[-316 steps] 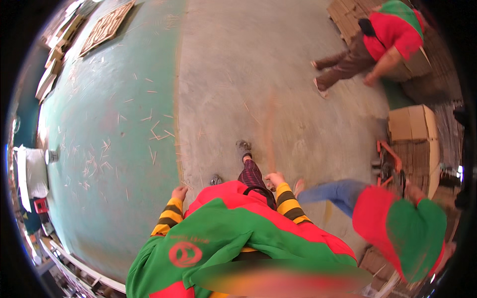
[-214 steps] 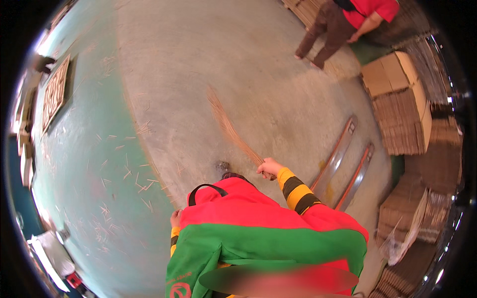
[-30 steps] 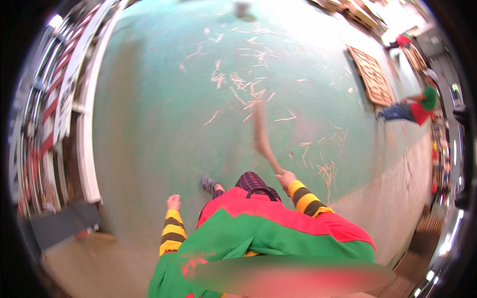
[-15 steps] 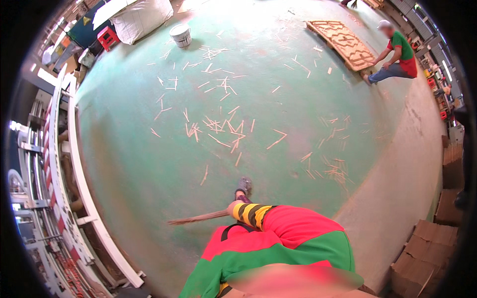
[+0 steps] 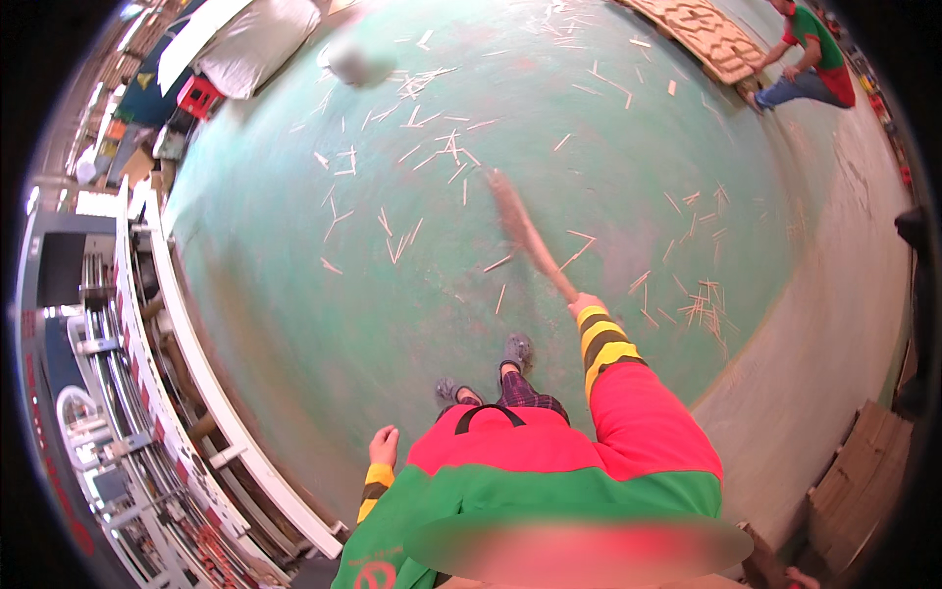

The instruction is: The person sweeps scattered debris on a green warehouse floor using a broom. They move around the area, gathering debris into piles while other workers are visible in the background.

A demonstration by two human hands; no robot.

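My right hand point(image 5: 586, 305) is closed around the handle end of a brown hand broom point(image 5: 531, 240). The broom slants forward and left over the green floor, its bristle end blurred by motion. Ahead of the bristles lies a cluster of thin pale wooden sticks point(image 5: 449, 149); a few other sticks point(image 5: 581, 247) are close beside the handle. Down at my left side, my left hand point(image 5: 384, 447) has its fingers curled in, with nothing seen in it.
Scattered sticks point(image 5: 705, 304) also lie to the right. A machine with white rails point(image 5: 211, 393) runs along the left. A white bucket point(image 5: 355, 65) and red stool point(image 5: 199, 96) stand farther off. At far right, a person point(image 5: 810, 64) crouches by a patterned wooden panel point(image 5: 702, 37). Cardboard point(image 5: 863, 471) lies near right.
The broom has swung from low on the left to forward and right. Sticks that lay in the middle are no longer piled there. My left hand has come into view.
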